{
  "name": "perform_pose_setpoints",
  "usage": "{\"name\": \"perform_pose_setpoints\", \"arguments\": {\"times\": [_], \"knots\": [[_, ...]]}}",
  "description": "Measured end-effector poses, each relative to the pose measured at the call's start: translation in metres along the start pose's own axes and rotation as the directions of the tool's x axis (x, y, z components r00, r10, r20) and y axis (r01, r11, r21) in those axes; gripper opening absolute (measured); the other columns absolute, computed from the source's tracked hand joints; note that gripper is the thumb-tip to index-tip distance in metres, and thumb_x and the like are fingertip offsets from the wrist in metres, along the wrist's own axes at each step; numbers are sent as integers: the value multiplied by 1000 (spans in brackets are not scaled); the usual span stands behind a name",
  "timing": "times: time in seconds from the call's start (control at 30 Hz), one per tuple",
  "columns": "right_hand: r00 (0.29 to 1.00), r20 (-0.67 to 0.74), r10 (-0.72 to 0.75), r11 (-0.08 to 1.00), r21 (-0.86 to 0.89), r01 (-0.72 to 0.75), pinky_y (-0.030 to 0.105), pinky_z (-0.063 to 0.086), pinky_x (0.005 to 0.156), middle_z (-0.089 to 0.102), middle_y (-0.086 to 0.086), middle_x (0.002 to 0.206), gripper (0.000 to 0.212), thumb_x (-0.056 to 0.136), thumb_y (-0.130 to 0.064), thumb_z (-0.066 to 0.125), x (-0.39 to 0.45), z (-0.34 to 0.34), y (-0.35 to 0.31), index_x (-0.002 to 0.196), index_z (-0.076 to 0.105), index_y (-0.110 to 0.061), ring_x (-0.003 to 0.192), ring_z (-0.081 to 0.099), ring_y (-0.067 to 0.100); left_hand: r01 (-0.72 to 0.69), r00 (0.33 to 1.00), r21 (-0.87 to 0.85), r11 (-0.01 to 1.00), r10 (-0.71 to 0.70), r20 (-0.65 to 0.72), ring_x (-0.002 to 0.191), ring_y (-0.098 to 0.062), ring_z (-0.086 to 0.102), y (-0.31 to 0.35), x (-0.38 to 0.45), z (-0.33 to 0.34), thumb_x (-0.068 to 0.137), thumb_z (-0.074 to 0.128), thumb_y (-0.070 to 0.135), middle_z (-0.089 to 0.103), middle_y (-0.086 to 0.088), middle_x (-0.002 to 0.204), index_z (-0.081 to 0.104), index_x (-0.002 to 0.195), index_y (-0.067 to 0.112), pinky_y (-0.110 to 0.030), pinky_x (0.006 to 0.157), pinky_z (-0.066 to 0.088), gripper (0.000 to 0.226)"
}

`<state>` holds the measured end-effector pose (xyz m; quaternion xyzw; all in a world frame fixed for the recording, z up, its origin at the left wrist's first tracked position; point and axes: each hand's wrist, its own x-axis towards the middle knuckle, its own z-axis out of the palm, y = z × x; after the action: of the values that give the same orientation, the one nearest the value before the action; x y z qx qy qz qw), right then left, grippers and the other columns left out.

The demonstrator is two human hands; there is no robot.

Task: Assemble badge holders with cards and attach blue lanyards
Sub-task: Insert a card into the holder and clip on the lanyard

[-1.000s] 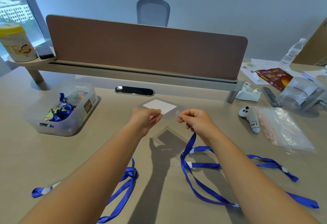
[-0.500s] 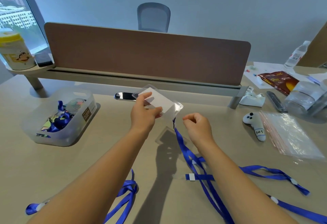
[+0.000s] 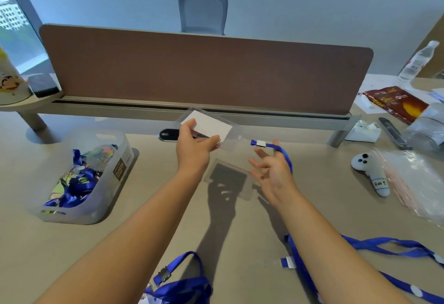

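At nine o'clock on the table [image 3: 240,243] a translucent plastic bin [image 3: 79,176] holds blue lanyards and colourful cards in a jumble. Both forearms reach forward above the table. The left hand [image 3: 194,150] pinches a clear badge holder [image 3: 211,128] with a white card [image 3: 209,124] inside, lifted near twelve o'clock. The right hand [image 3: 271,169] is spread, palm up, fingers relaxed, a blue lanyard [image 3: 276,147] draped over one finger, its clip end just beside the holder. Another empty holder [image 3: 230,178] lies flat beneath the hands.
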<state>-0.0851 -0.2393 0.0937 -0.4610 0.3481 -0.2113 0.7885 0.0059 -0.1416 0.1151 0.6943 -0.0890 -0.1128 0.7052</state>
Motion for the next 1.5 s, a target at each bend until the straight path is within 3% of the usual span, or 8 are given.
{"name": "perform_pose_setpoints", "arguments": {"times": [0.2,0.37,0.6,0.83,0.97,1.1,1.3,1.5], "knots": [[984,-157,-84,982,154,109,32,35,94,53,5,116,57,89,0,37,21,-36,-52,139,28,-25,101,52,22,65,998,-27,997,-65,18,72,-12,53,-3,12,28,79,60,-4,44,5,80,31,131,6,-27,79,49,60],[964,-238,-119,977,142,156,27,43,80,64,2,94,19,92,-14,45,50,-79,-91,110,43,-17,78,57,12,60,997,-83,995,-57,44,101,-26,50,-3,11,82,78,60,-7,41,-13,122,32,130,5,-30,77,50,60],[871,-366,-328,941,-40,337,25,52,71,64,1,76,10,94,-10,43,68,-116,-153,93,52,-15,69,62,13,-31,999,-137,990,27,-31,74,-7,52,3,3,138,81,58,-1,38,-8,133,32,130,11,-23,71,53,57],[977,-214,-7,1000,-32,0,22,42,60,58,2,74,19,92,-10,46,110,-101,-89,77,57,-13,67,53,12,41,979,-73,996,-55,-195,76,-7,51,-38,17,92,81,59,-1,43,-2,123,33,129,13,-31,84,51,57],[954,-173,245,966,-41,-255,21,49,55,57,5,73,9,92,-9,48,134,-91,-16,95,56,-7,63,53,14,123,958,42,991,-108,-265,101,-22,53,-85,35,50,79,60,-3,44,-9,125,34,128,10,-35,89,49,56],[904,-162,396,916,-2,-402,25,51,75,59,9,66,22,93,-5,45,146,-84,43,72,52,-7,60,59,17,203,936,134,970,-152,-317,92,-17,53,-126,47,21,80,60,0,42,-4,129,35,127,13,-23,76,52,54],[924,-197,327,940,-39,-340,33,44,90,53,9,76,19,91,-1,47,155,-72,55,72,50,-5,70,54,14,277,897,170,946,-191,-399,91,-16,45,-149,59,5,80,61,3,46,11,92,39,126,10,-40,98,45,51],[964,-237,119,779,-579,-239,33,33,55,34,8,58,23,76,1,44,138,-63,57,54,46,-6,57,33,21,328,928,388,861,-215,-305,116,-28,47,-152,60,-5,81,64,18,45,-14,132,37,128,6,-36,95,39,56]]}}
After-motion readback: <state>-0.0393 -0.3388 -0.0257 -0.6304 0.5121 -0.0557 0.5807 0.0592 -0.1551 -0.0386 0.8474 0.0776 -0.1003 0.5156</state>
